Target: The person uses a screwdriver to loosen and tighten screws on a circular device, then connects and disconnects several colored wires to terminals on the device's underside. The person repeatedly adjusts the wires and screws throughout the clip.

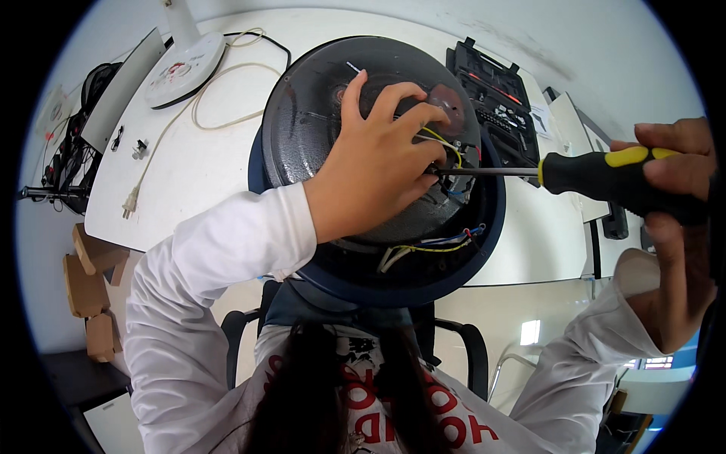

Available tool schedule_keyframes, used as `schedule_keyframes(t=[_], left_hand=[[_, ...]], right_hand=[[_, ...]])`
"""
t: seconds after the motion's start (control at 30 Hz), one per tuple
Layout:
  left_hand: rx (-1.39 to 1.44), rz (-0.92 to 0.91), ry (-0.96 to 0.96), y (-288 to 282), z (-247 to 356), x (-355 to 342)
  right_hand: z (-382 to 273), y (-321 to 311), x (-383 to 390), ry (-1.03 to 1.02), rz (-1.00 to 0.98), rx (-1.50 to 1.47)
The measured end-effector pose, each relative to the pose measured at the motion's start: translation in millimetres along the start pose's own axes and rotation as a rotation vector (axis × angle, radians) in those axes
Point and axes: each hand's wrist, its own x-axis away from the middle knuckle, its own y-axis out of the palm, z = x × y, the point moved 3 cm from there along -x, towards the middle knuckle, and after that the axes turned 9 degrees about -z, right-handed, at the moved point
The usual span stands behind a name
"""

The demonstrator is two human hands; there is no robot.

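Observation:
A dark grey metal dome (302,144), like the underside of an electric cooker, sits inside a dark blue round housing (495,219). My left hand (378,155) lies across the dome, its outer fingers spread on the metal. Its index finger and thumb close in around the tip of a screwdriver; what they pinch there is hidden. My right hand (677,163) grips the black and yellow handle of that screwdriver (597,175), its shaft running level from the right to a small fitting on the dome. Yellow and white wires (446,144) pass beside my left fingers.
More wires with connectors (431,246) lie in the housing's near side. Behind to the right is an open black tool case (495,98). A white appliance base (185,72) and its plugged cord (130,200) occupy the table's left. Cardboard boxes (89,291) stand lower left.

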Motion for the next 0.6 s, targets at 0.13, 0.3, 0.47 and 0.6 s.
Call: schedule_keyframes(t=[0.13,0.3,0.47,0.6], left_hand=[[-0.005,-0.015,-0.001,-1,-1,-1],[0.009,-0.012,-0.004,-1,0,-2],[0.005,-0.019,-0.014,-1,0,1],[0.009,-0.014,-0.006,-1,0,0]], right_hand=[[-2,-3,-2,0.091,0.047,0.019],[-5,-9,-3,-0.115,-0.009,-0.155],[-12,-6,0,0.272,0.025,-0.006],[-1,-3,5,0.405,0.067,0.144]])
